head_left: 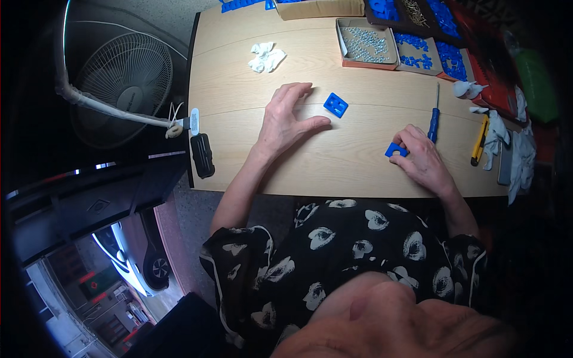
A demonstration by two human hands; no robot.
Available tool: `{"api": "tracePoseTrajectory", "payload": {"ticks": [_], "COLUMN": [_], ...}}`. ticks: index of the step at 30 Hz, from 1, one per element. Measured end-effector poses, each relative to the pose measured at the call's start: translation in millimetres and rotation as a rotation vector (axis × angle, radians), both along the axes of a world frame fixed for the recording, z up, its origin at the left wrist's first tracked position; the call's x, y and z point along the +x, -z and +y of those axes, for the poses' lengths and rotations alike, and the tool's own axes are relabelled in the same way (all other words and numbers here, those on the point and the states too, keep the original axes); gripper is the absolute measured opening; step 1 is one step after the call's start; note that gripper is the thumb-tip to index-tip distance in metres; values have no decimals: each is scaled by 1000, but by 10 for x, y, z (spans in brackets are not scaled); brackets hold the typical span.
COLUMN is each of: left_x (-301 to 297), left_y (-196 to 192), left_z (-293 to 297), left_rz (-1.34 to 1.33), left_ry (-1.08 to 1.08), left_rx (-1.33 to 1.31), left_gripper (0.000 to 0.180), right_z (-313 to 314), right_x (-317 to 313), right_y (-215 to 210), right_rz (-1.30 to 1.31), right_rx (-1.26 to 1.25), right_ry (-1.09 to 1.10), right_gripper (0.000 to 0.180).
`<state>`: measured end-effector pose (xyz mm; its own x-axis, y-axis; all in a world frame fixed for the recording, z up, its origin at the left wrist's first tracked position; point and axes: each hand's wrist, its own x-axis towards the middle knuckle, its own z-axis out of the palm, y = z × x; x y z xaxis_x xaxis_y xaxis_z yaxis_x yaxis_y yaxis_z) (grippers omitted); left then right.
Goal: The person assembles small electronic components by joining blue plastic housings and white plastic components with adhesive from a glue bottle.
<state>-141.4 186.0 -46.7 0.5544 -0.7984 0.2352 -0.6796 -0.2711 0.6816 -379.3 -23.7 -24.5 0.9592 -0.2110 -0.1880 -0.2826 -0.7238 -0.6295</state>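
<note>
Nearest the camera is a black blouse (361, 248) with pale heart prints, facing a wood-grain table (236, 107). From the left, the left hand (289, 113) is empty, thumb and fingers spread apart, just beside a blue plastic block with cut-outs (336, 105) lying on the tabletop. Farther right, the right hand (421, 156) pinches a notched blue plastic piece (394, 149) between thumb and fingers. These two parts are well apart and unjoined, so the work looks barely begun; a blue-handled screwdriver (434, 123) lies beyond the right hand, unheld, and any fastening appears left to do.

Around them, left to right: a fan (125, 89) off the table, a black case (202, 156), crumpled white tissue (267, 58), a carton of small silvery parts (370, 63), a yellow utility knife (480, 141) and crumpled white cloths (523, 152). Nothing lies between the two blue parts; the screwdriver, close by the right hand, could get knocked.
</note>
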Motion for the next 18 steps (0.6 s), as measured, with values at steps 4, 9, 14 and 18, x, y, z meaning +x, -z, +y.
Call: {"api": "tracePoseTrajectory", "payload": {"ticks": [4,9,14,18], "left_x": [-141,-194,-196,-364], "left_y": [0,45,-68,-129], "left_z": [-152,-272,-360,-444], "left_rz": [25,-53,-134,85], "left_ry": [56,113,151,195], "left_rx": [58,138,2,-130], "left_gripper": [76,63,53,36], "right_z": [-3,-74,-167,-128], "right_x": [-10,114,208,240], "right_y": [34,208,283,231], "right_rz": [90,-80,-189,-233], "right_rx": [55,737,910,965], "right_ry": [62,435,485,477], "right_gripper": [24,23,29,29]}}
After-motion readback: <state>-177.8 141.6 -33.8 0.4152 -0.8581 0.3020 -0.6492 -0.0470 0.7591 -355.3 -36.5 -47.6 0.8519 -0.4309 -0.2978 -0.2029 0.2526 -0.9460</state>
